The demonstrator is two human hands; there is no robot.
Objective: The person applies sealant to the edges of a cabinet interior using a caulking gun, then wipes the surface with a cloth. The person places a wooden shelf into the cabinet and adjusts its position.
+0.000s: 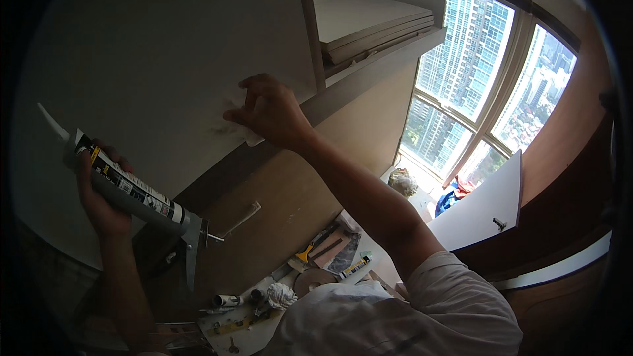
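My left hand (100,199) grips a caulking gun (135,194) holding a grey sealant cartridge, its white nozzle aimed up and to the left. My right hand (267,111) is raised against the pale cabinet panel (165,59), pressing a crumpled white tissue (245,133) onto it beside a dark smudge. My right arm stretches up from my white shirt at the bottom.
White boards (369,23) are stacked on a shelf above. Below lie sealant tubes (227,300), a yellow-handled scraper (310,250), a tape roll (313,280) and crumpled paper. A white cabinet door (484,207) leans at right under a large window (481,72).
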